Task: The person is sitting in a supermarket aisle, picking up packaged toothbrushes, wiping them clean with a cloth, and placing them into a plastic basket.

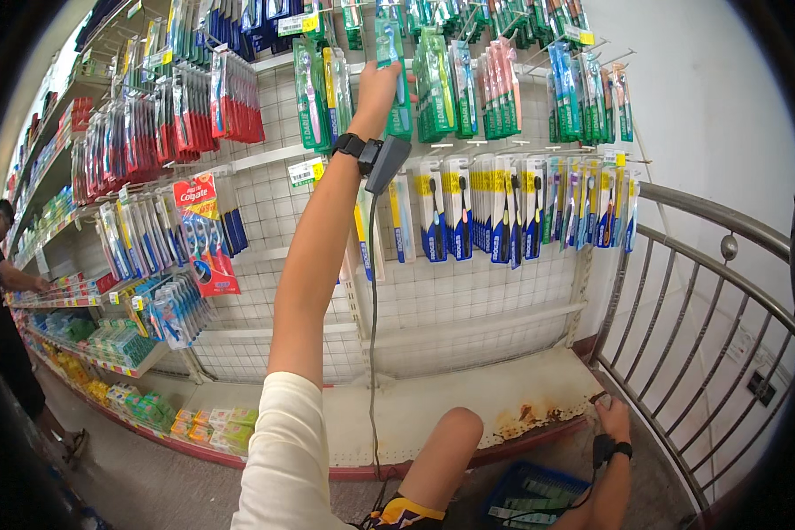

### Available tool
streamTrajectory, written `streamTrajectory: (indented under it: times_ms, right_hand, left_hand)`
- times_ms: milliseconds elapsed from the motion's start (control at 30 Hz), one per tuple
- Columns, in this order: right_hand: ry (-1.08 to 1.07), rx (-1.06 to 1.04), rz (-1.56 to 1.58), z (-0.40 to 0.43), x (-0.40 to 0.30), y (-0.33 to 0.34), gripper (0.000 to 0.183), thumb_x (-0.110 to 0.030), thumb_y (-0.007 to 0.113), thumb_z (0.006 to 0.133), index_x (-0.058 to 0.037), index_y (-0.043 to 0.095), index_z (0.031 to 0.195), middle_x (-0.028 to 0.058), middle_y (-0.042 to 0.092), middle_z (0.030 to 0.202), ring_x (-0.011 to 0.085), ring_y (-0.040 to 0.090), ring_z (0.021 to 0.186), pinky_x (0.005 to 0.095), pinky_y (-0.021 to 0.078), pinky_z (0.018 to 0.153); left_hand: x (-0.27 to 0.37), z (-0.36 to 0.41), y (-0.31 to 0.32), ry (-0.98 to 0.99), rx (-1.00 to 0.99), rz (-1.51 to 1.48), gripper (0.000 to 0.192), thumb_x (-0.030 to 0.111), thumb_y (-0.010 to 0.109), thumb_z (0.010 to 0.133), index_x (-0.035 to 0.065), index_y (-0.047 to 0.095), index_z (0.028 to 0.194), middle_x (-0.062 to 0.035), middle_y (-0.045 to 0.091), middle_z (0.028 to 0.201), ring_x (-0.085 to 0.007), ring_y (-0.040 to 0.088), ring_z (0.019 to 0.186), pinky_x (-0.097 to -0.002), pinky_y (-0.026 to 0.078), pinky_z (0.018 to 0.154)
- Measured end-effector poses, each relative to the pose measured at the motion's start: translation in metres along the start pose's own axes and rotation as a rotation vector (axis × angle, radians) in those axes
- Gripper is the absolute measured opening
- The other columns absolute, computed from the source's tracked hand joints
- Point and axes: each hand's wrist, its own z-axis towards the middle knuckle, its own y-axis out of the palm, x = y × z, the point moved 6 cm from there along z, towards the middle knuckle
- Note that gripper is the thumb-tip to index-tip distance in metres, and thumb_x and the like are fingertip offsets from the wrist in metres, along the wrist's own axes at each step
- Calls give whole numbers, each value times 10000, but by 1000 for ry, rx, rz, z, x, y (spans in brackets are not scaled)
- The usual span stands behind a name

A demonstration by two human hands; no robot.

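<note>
My left hand [379, 89] is raised to the upper hooks. Its thumb is in front of a blue toothbrush in a green blister pack [399, 114], and some fingers show behind it. Other Darlie toothbrush packs hang on either side, a purple one [313, 99] to the left and a yellow-green one [437, 86] to the right. Low on the right, my right hand [613, 419] is at the rusty front corner of the bottom shelf [457, 397]; whether it grips the corner or a small thing is unclear. A blue basket [513, 478] with several green-and-white packs stands on the floor beside that forearm.
Black-bristled toothbrush packs [464, 218] hang below. A red Colgate pack [207, 235] hangs at left. A metal railing [695, 265] bounds the right side. A cable [373, 298] runs down from my left wrist. At far left a person [13, 318] reaches to a shelf.
</note>
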Motion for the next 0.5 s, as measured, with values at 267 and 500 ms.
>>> streamTrajectory:
  times_ms: [267, 500]
  right_hand:
    - [-44, 53, 25, 2, 10, -2, 419, -281, 642, 772, 88, 599, 967, 286, 616, 869, 416, 599, 865, 442, 468, 746]
    - [-47, 13, -2, -4, -3, -5, 405, -275, 644, 769, 69, 602, 980, 272, 622, 878, 413, 599, 872, 442, 469, 747]
  left_hand:
    - [-5, 10, 4, -31, -7, -16, 244, 159, 454, 900, -16, 430, 1068, -133, 618, 821, -218, 586, 550, -345, 475, 515]
    - [-11, 10, 13, -50, 42, -115, 187, 161, 457, 907, 12, 448, 1020, -129, 608, 794, -213, 582, 554, -342, 498, 504]
